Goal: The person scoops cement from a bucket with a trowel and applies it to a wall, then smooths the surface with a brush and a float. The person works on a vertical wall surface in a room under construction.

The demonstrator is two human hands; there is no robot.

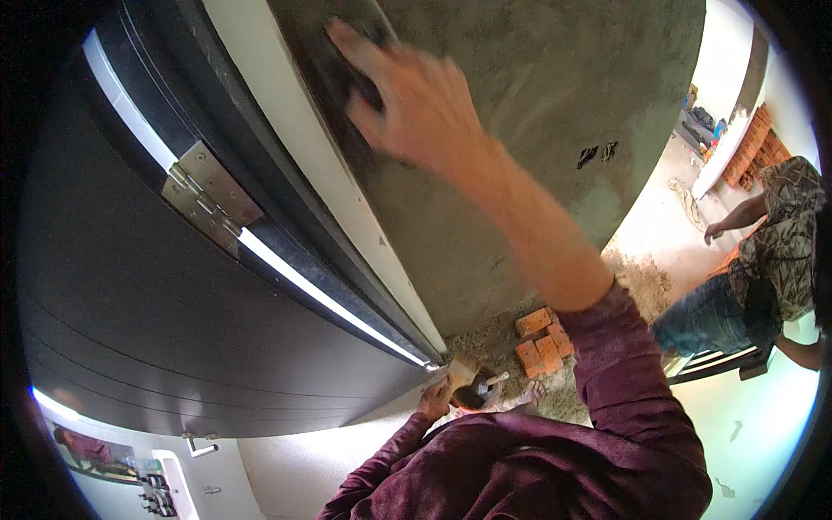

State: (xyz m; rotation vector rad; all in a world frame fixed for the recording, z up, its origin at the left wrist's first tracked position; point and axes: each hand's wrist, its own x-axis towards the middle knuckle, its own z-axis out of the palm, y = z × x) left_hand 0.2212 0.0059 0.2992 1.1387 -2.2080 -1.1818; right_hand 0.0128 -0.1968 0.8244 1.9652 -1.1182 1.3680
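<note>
My right hand [416, 104] is raised against the grey plastered wall [520, 104], beside the pale door frame [286, 95]. Its fingers close round the dark handle of a plastering trowel [368, 89], whose blade is blurred and partly hidden by the hand. Lower down, my left hand [435, 397] is by the bottom end of the frame and the black door [217, 321]. Those fingers are curled, next to a tan block-like piece [464, 373]; what they grip is not clear. A dark container with a light handle [477, 392] sits just right of it.
A metal hinge [208, 198] joins door and frame. Two small box openings [598, 154] sit in the wall. Several orange bricks [542, 342] lie at the wall's foot. A person in a patterned shirt [780, 243] stands at the right; stacked bricks [758, 147] are farther back.
</note>
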